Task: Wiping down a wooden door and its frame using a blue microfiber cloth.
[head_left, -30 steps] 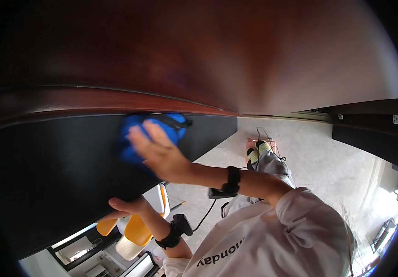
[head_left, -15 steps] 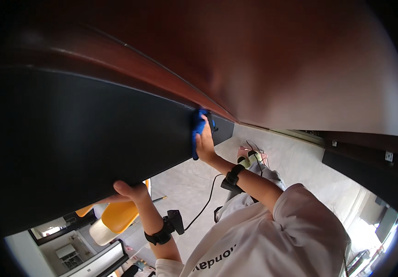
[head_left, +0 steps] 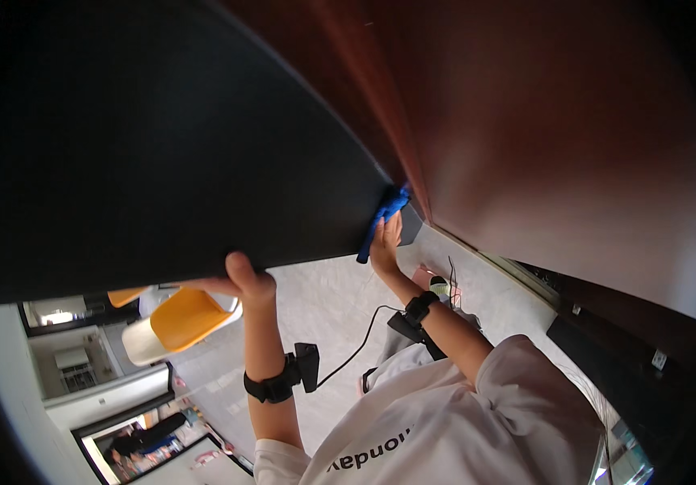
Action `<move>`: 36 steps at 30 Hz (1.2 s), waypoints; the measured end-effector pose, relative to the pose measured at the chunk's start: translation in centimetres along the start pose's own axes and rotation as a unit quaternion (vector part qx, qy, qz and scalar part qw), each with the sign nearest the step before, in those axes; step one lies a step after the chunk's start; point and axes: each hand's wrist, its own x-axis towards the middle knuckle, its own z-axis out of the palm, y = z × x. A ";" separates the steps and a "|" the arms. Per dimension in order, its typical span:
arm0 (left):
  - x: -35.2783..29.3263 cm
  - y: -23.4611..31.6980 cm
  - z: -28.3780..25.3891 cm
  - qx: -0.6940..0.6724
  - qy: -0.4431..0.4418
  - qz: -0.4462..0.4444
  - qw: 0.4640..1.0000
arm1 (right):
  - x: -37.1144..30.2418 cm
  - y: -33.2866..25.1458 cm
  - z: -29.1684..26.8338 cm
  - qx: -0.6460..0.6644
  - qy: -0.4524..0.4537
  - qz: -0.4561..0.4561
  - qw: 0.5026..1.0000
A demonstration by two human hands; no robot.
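Observation:
My right hand [head_left: 386, 241] has its fingers pressed on a bunched blue cloth [head_left: 390, 208]. The cloth lies against the large dark panel [head_left: 202, 162], close to the corner where it meets a reddish-brown wooden frame [head_left: 400, 121]. Further left, my left hand [head_left: 243, 280] grips the panel's lower edge. Its thumb is at the edge and its fingers stretch along the underside, partly hidden by the panel.
A glossy reddish-brown wood surface [head_left: 558, 137] rises at the right. Below are a grey floor [head_left: 323, 299] and a yellow and white chair [head_left: 186, 323]. A black cable [head_left: 360, 343] runs between my two wrist straps. Wall sockets [head_left: 660, 358] show at lower right.
The view has turned, so the dark panel stands steeper. My right hand and the cloth have shifted right, nearer the panel's end. My left hand stays on the lower edge.

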 end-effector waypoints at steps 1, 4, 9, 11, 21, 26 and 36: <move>-0.2 -0.4 -0.5 -0.018 0.006 -0.005 1.000 | -0.3 -0.4 0.4 0.000 -0.002 0.001 1.000; -0.8 -1.0 -1.1 0.072 0.000 -0.005 0.997 | 0.1 0.1 0.5 0.027 0.018 0.024 0.999; 0.2 0.0 -1.1 0.016 0.003 -0.032 0.999 | 0.2 0.2 0.9 0.017 0.017 -0.028 0.999; 0.0 -0.1 -0.9 -0.002 -0.014 -0.048 0.999 | 0.2 0.1 1.2 0.014 0.017 -0.005 1.000; 0.0 -1.1 -1.4 0.026 -0.045 -0.054 0.997 | 0.4 1.1 0.8 -0.011 0.047 -0.049 0.998; 0.4 -1.2 -0.8 0.002 -0.023 -0.035 0.999 | 0.5 0.9 0.5 -0.032 0.045 -0.021 0.998; 1.5 0.6 0.0 0.026 0.018 0.126 0.991 | 5.1 14.8 0.4 -0.242 0.194 -0.280 0.909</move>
